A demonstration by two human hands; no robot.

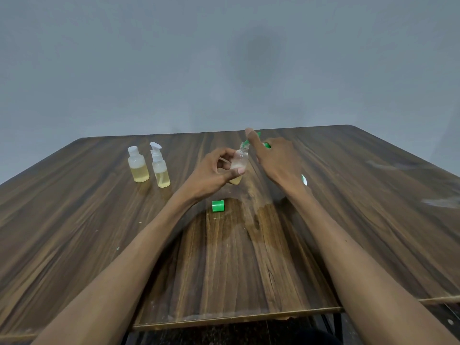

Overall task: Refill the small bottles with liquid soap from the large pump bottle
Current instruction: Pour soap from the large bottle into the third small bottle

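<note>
Left hand [219, 168] curled round a small clear bottle [239, 163], thumb across its front, holding it tilted with the open neck up against the green pump nozzle [246, 143]. A little pale yellow soap shows in the bottle's base below the thumb; most of the body looks unfilled. Right hand [276, 158] lies over the top of the large pump bottle [304, 180], index finger stretched out along the nozzle, the rest of the fingers bent down over the pump head; it appears to be pressing, though how firmly it grips cannot be told, and the bottle itself is almost wholly hidden behind hand and wrist, only a sliver of white-and-green showing. Green cap [218, 205] lies on its side on the wooden table [99, 232], near the left wrist, apart from everything. Two small bottles stand upright at the left, just beside each other: a flip-cap bottle [138, 164] and a spray bottle [159, 165], each roughly half full of yellow liquid. Risks, as I judge them: neck and spout are narrow and meet at an angle, so a hard pump stroke could send soap down the outside of the bottle and onto the fingers; a slick bottle could slip; the loose cap could roll if the forearm brushes it. A darker, wet-looking patch already marks the table centre. No brand, label text or writing legible anywhere.
</note>
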